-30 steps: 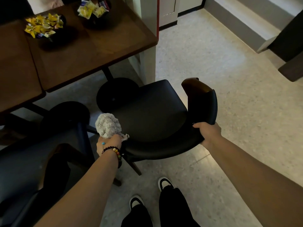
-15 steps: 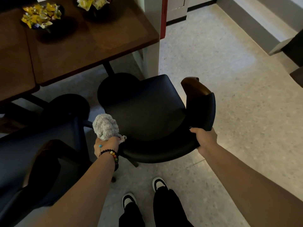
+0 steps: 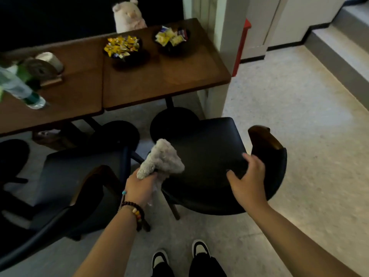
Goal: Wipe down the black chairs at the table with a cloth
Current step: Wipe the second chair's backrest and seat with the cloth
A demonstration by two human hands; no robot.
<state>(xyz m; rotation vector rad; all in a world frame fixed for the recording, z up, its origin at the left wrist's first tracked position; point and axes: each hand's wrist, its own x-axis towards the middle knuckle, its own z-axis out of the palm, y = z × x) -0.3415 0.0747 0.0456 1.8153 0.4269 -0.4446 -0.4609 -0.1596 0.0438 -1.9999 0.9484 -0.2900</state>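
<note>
A black chair with a curved backrest and brown wooden armrest tip stands in front of me, seat facing the table. My left hand, a bead bracelet on its wrist, grips a fluffy grey cloth held over the seat's left edge. My right hand hovers over the rear of the seat with fingers spread, holding nothing. A second black chair stands to the left.
Two brown wooden tables stand beyond the chairs, bearing two dark bowls of wrapped sweets, a plush toy, a bottle and a tissue roll. Black round table bases sit on the floor. A white pillar stands right of the table.
My right hand has let go of the chair's backrest and moved over the seat, fingers apart. The cloth has unfolded and shifted onto the seat edge. The view has tilted up.
</note>
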